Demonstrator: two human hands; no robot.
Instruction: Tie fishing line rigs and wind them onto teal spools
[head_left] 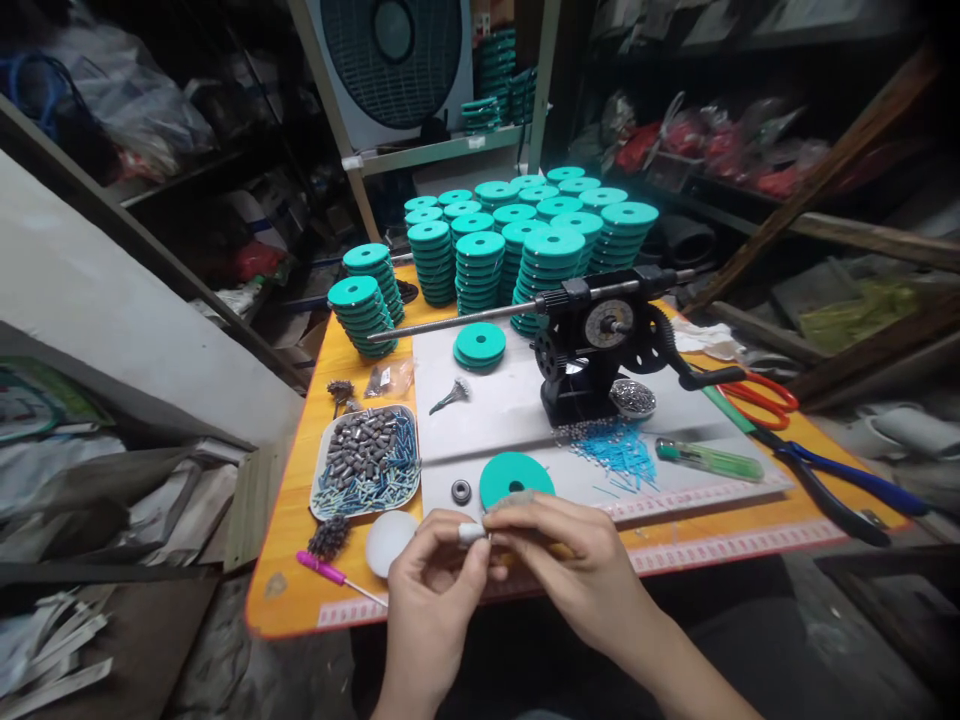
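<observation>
At the front edge of the table, my left hand [437, 590] and my right hand [574, 550] meet fingertip to fingertip. Both pinch at a tiny thing between them, too small and covered to name. A white wrapping [471, 532] covers the left index fingertip. Just behind the fingers lies a flat green foam spool [517, 478] with a hole in its centre, partly hidden by the right hand. A small dark ring [461, 491] sits to its left. Beside the left hand is a round white translucent lid or dish [390, 543].
A tray [321, 490] holds grey weights and bluish pins. A black hand-cranked winder [581, 350] stands behind, near blue strips [619, 455], a cutter [712, 460], pliers [847, 480] and scissors [761, 398]. Stacked green spools [480, 270] fill the back; a pink-handled tool [321, 567] lies front left.
</observation>
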